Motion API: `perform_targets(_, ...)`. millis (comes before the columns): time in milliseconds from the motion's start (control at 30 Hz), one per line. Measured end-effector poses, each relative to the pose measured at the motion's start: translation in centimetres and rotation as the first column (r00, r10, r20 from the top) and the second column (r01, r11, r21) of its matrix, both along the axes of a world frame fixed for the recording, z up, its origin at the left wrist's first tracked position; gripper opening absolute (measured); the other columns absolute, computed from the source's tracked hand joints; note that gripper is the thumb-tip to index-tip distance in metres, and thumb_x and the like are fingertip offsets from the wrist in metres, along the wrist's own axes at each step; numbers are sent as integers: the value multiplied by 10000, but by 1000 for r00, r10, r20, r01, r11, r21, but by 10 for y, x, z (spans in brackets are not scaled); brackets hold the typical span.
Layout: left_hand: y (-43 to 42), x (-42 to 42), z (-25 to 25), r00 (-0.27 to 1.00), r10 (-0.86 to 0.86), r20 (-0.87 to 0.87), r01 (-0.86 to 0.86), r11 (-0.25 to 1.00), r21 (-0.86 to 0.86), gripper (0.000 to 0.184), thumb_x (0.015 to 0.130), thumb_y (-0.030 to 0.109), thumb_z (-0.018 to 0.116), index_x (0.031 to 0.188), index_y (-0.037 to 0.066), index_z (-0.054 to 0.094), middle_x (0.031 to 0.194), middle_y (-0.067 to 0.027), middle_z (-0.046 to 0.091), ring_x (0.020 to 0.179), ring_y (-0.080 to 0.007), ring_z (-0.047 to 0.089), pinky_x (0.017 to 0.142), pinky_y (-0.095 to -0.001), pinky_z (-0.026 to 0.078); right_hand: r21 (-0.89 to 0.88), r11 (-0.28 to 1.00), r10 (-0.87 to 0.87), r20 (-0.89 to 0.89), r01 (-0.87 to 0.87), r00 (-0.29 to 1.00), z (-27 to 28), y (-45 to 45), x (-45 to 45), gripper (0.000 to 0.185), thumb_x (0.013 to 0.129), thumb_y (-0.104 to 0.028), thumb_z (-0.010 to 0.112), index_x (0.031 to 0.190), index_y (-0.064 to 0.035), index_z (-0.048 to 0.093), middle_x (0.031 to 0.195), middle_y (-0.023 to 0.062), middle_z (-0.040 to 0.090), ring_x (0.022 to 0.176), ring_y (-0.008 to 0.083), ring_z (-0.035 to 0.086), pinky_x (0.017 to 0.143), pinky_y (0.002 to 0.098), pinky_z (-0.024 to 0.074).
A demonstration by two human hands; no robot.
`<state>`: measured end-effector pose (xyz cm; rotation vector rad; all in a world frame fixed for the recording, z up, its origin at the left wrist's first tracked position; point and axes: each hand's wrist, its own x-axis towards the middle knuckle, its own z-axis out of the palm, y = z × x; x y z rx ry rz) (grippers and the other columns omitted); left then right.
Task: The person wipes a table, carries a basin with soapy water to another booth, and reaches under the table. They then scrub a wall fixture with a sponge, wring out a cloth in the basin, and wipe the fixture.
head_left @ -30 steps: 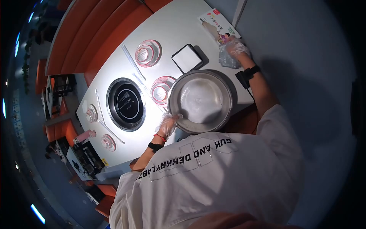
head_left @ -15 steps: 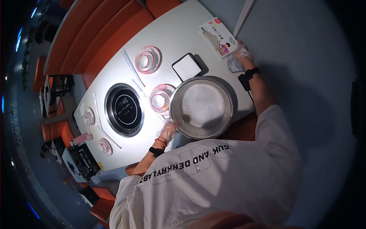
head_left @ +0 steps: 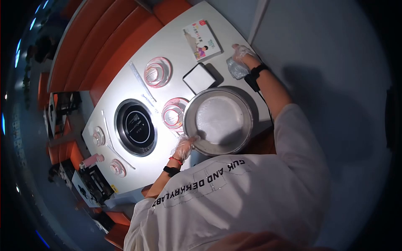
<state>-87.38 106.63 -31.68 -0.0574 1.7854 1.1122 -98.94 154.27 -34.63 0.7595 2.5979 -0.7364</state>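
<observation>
My left hand (head_left: 183,147), in a clear plastic glove, grips the near-left rim of a wide steel pot (head_left: 247,134). The thumb lies over the rim; the fingers outside are partly hidden. The pot stands by the table's near edge, with a wet sheen and shadow on its bottom. My right hand (head_left: 245,54), gloved too, is at the table's right edge with a crumpled grey cloth (head_left: 237,69) bunched under its palm. To its left lies a flat printed box (head_left: 202,39) of disposable gloves, apart from the fingers. A white-topped, dark-sided box (head_left: 199,79) stands between pot and glove box.
A round black induction cooker (head_left: 136,127) is sunk into the white table (head_left: 125,180). Around it are pink-rimmed place settings (head_left: 158,72), wrapped chopsticks (head_left: 142,81) and a pink bottle (head_left: 91,161). Orange bench seats (head_left: 113,46) line the far side; a wall (head_left: 301,46) stands right.
The glove box has shifted left, away from my right hand. That hand has moved left with the grey cloth. My left hand stays on the pot rim. The view has shifted slightly.
</observation>
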Motion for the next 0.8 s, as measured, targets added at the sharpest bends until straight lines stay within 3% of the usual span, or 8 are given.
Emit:
perform_targets(67,2,2,-3,996,57,64,-58,998,9,334,922,307,606,1022,9,719,900,-61,707,788,-166,631,676,-322,489,-16,996,-89,78,91,993,25,7,9,528,826,-106,589,1347,-85,500,1243,229,622,1157,389,613,988,448,500)
perform_targets(167,-7,-1,-6,995,78,64,-78,997,3,336,925,293,604,1039,-4,714,953,-77,714,835,-180,656,716,-311,509,51,989,-142,19,141,990,-66,34,8,513,863,-126,552,1365,-77,461,1350,234,552,1247,391,549,1046,460,451)
perform_targets(233,-6,-2,-3,994,81,73,-80,997,-18,333,932,281,594,1048,-8,711,968,-85,714,839,-184,658,716,-315,516,-40,967,-254,-16,253,967,-28,33,46,720,809,-129,591,1480,-102,332,1267,272,578,1182,409,572,1021,463,454)
perform_targets(300,-8,-5,-8,997,36,63,-35,999,-23,342,936,282,591,1058,-15,708,979,-92,714,852,-190,662,731,-321,524,96,982,-165,47,160,985,-58,41,68,705,805,-127,600,1468,-100,363,1272,269,578,1168,398,583,1007,457,463)
perform_targets(500,2,-5,7,999,-15,34,14,1000,20,351,939,281,603,1068,-30,701,962,-102,714,866,-191,666,748,-340,537,-193,891,-454,-385,411,803,-5,10,140,570,818,-228,678,1347,-80,529,1332,232,567,1230,351,564,1036,432,449)
perform_targets(600,11,-9,15,998,-48,50,47,999,23,341,940,274,605,1071,-25,702,962,-96,713,871,-188,666,750,-345,539,-439,780,-614,-395,446,684,32,-9,166,512,829,-252,714,1288,-67,582,1245,177,620,1135,268,612,965,376,484)
perform_targets(700,26,-13,32,989,-109,102,104,993,51,372,965,278,575,1151,-31,668,1051,-88,705,936,-191,667,800,-346,541,-621,664,-683,-279,416,675,160,-62,183,446,850,-212,712,1251,-58,596,1136,126,646,1051,211,616,907,324,496)
perform_targets(800,29,-13,22,984,-110,141,95,990,108,378,977,286,560,1180,-17,663,1084,-83,704,958,-183,669,808,-340,545,-587,790,-469,-398,174,788,172,-88,201,375,876,-192,684,1217,-54,608,1096,104,649,1028,191,610,897,304,494)
